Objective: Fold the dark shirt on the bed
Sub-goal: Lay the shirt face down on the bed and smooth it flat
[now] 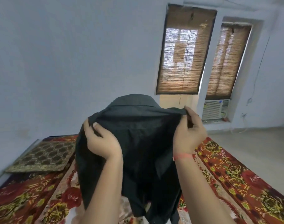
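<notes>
While the dark shirt (138,143) hangs lifted above the bed (235,172), the left hand (102,141) pinches its top edge at the left and the right hand (189,131) pinches the top edge at the right (collar humped at the far side). Its hem dangles near the floral blanket. A patterned cushion (44,157) lies far left on the bed.
</notes>
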